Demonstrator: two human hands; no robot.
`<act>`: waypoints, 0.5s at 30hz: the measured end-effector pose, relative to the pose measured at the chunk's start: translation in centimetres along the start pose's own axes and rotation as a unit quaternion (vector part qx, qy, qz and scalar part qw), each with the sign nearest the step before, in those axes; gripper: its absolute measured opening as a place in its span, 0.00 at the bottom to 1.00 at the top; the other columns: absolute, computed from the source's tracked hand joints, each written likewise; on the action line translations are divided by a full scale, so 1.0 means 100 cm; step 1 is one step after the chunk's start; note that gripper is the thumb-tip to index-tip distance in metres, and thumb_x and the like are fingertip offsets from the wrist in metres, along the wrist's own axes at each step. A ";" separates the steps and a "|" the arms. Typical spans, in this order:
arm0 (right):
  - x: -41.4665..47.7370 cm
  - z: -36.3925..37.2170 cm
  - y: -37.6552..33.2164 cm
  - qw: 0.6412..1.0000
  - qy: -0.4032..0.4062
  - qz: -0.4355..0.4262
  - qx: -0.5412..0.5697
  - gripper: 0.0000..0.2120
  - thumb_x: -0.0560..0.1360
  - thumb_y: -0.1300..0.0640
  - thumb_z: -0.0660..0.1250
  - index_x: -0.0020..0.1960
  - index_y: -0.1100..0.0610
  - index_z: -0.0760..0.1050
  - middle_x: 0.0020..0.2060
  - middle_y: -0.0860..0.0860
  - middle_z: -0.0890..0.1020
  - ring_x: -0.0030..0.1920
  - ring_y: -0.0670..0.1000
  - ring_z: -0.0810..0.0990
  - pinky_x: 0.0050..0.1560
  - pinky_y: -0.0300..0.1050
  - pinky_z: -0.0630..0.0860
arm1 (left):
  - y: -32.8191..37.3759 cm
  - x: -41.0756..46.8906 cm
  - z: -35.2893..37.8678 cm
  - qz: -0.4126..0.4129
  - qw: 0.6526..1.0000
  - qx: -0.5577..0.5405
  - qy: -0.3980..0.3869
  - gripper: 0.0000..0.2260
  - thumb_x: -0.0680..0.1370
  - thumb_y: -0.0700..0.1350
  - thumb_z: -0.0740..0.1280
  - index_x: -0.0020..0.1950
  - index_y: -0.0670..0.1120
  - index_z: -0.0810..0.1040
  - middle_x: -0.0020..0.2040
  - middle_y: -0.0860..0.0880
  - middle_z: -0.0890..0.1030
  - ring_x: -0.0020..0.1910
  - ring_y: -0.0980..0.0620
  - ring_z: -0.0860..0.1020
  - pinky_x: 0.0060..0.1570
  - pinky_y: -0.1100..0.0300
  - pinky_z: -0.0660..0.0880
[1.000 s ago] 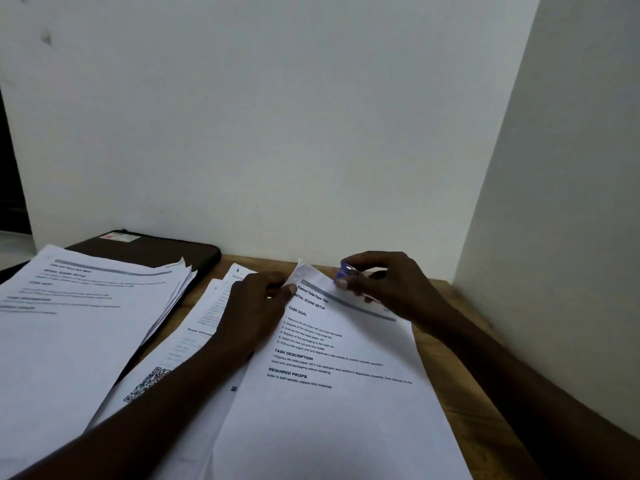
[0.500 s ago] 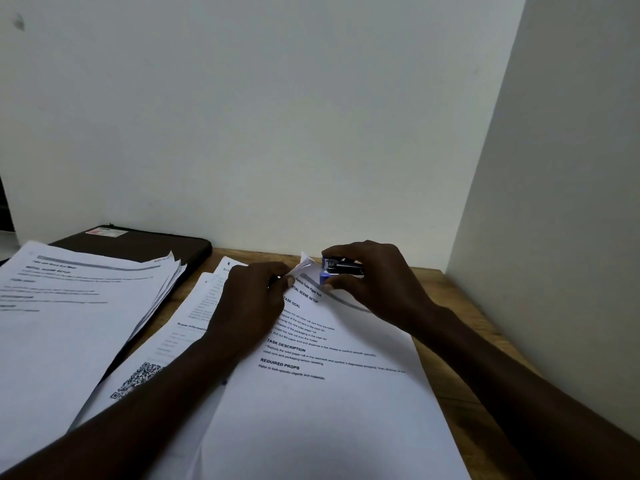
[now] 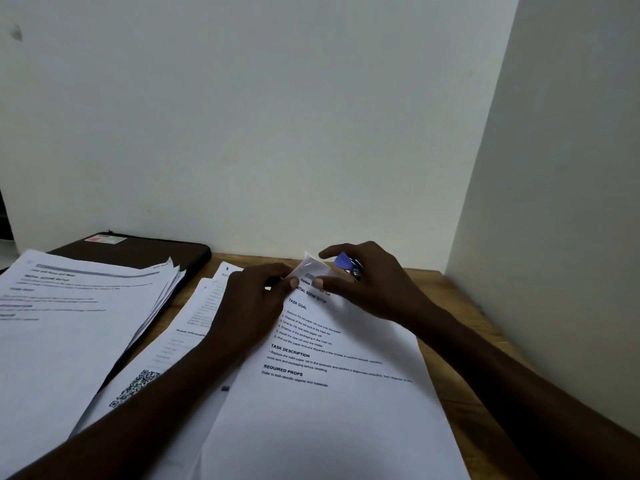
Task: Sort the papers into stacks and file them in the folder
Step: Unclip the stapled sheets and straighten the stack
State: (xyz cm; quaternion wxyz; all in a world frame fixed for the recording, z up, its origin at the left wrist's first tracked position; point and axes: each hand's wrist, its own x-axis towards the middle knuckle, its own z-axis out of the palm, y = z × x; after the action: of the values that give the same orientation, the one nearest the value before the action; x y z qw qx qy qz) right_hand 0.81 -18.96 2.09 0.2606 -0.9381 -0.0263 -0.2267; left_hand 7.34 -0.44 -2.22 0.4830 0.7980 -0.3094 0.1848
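At the stack [image 3: 329, 403] corner, left hand [image 3: 252, 306] pinches it, right hand [image 3: 381, 292] grips stapler [image 3: 347, 264]; slack pinch risks askew stapling.

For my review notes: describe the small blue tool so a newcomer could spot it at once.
On the wooden desk, find the nearest printed sheet, headed TASK GOAL. At its lifted far corner the right hand holds the small blue stapler, the only blue thing among white papers and a dark folder.
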 end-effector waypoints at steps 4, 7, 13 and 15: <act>0.001 0.002 0.002 1.000 0.004 -0.023 -0.006 0.08 0.74 0.47 0.70 0.51 0.48 0.80 0.48 0.49 0.80 0.53 0.48 0.75 0.48 0.41 0.69 | 0.002 0.000 0.003 0.014 0.999 -0.038 -0.032 0.12 0.74 0.55 0.63 0.42 0.51 0.83 0.37 0.58 0.83 0.41 0.62 0.80 0.38 0.69 0.71; -0.002 0.000 0.001 0.999 0.025 -0.022 0.019 0.06 0.75 0.50 0.69 0.44 0.52 0.78 0.43 0.50 0.79 0.46 0.47 0.75 0.46 0.44 0.69 | 0.002 -0.001 0.005 0.021 0.998 -0.047 -0.038 0.13 0.75 0.54 0.62 0.43 0.49 0.83 0.38 0.57 0.83 0.43 0.63 0.80 0.38 0.69 0.72; -0.002 0.007 -0.003 0.998 0.042 -0.028 0.034 0.08 0.74 0.51 0.70 0.37 0.51 0.77 0.33 0.47 0.80 0.35 0.44 0.73 0.37 0.43 0.68 | 0.005 -0.001 0.005 -0.002 0.996 -0.086 -0.033 0.10 0.78 0.52 0.65 0.51 0.51 0.84 0.44 0.58 0.85 0.45 0.67 0.80 0.42 0.73 0.74; -0.001 0.008 -0.003 0.998 0.035 -0.029 0.032 0.07 0.73 0.51 0.71 0.37 0.50 0.77 0.32 0.46 0.79 0.34 0.43 0.73 0.37 0.44 0.68 | 0.005 0.001 0.004 -0.037 0.990 -0.137 -0.026 0.06 0.79 0.46 0.68 0.52 0.50 0.85 0.45 0.56 0.86 0.47 0.64 0.82 0.45 0.70 0.75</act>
State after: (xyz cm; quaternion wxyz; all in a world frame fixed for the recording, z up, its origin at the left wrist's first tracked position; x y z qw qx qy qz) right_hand 0.99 -18.30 1.54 0.2842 -0.9196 -0.0513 -0.2663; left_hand 7.07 -1.01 -2.09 0.5860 0.7399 -0.3142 0.1019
